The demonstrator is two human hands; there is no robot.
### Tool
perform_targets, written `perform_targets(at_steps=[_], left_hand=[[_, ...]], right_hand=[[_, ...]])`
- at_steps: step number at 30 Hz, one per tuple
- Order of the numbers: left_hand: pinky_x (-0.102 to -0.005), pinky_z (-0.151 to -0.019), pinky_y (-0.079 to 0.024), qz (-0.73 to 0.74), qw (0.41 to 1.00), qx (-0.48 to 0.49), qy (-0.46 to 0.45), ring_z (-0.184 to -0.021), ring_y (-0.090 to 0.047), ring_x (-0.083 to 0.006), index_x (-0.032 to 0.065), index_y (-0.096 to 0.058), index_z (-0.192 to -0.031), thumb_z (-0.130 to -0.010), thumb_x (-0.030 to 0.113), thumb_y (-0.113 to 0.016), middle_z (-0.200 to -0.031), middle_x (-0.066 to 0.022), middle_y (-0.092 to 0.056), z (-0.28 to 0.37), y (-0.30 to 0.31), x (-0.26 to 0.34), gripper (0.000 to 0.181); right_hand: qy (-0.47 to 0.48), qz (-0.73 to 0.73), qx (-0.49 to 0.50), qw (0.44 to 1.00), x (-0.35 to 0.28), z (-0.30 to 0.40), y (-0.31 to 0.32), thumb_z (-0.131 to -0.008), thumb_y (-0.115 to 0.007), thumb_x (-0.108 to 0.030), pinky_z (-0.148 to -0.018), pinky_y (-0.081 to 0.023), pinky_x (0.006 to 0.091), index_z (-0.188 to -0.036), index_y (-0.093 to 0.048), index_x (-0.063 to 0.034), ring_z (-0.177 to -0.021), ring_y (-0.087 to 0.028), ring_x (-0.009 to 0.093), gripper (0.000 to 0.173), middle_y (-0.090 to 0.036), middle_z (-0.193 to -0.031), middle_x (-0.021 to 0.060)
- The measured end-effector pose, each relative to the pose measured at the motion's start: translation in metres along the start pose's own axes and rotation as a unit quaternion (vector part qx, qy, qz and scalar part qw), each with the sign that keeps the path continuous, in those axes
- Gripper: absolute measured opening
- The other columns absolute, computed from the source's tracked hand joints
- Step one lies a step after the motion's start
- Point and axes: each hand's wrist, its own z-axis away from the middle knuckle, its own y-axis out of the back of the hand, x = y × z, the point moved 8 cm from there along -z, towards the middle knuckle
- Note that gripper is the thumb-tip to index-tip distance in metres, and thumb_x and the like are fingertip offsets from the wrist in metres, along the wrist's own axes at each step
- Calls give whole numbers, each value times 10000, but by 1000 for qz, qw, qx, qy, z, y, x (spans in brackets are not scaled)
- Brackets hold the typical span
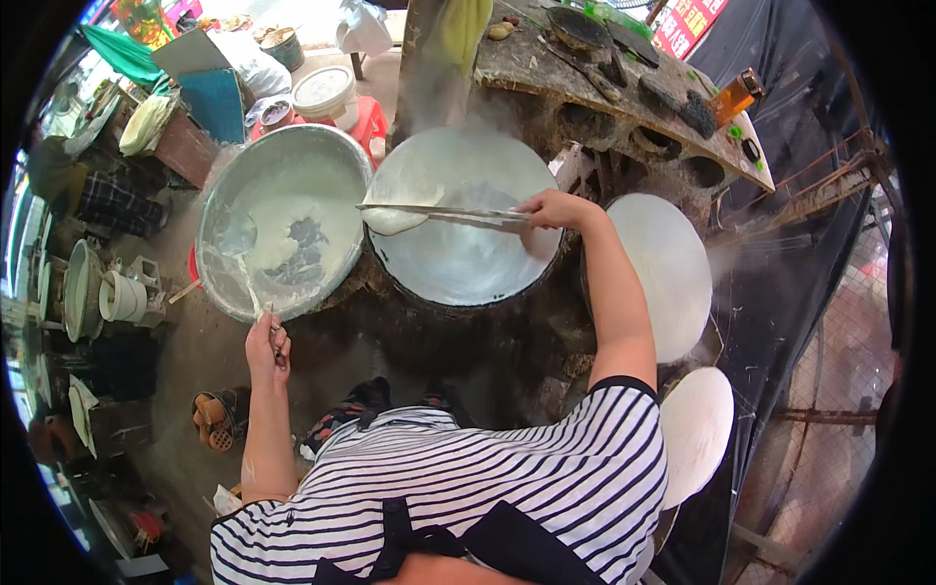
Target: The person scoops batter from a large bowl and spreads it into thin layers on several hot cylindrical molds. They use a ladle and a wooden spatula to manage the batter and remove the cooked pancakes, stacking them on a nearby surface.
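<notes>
My left hand (268,349) grips the handle of a metal ladle (238,238), whose bowl rests inside a large metal basin (212,201) on the left. Pale, creamy batter (281,194) coats the basin's inside, with a darker patch near its bottom. At centre is a wide, shallow metal pan (468,263), steaming at its far side. My right hand (553,210) reaches over the pan's right side and holds a long, thin scraper (439,211). The scraper lies across the pan, its far tip near the basin's rim. A patch of white batter (395,221) shows under that tip.
Right of the pan are a pale round disc (662,270) and another (698,435) nearer me. A worn board (512,66) at the back bears an amber bottle (733,99) and dark lumps. A lidded white bucket (324,91) stands behind the basin; charcoal-like briquettes (212,417) fill a container lower left.
</notes>
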Motion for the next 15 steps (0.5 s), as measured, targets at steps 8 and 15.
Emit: perform_targets(at_steps=[8, 15], left_hand=[[-207, -337, -338, -26, 998, -51, 31, -449, -408, -67, 54, -471, -838, -899, 162, -521, -701, -14, -480, -36, 12, 5, 134], [-210, -316, -342, -90, 986, -118, 79, -432, -413, -70, 49, -476, -802, -889, 178, -534, -657, -15, -461, -76, 33, 17, 166]], right_hand=[[41, -195, 339, 919, 18, 120, -110, -770, -666, -188, -718, -464, 269, -1009, -616, 13, -770, -569, 115, 317, -640, -819, 62], [58, -661, 243, 707, -190, -66, -270, -948, -393, -301, -363, -340, 261, -887, -485, -62, -399, -376, 95, 264, -418, -557, -16]])
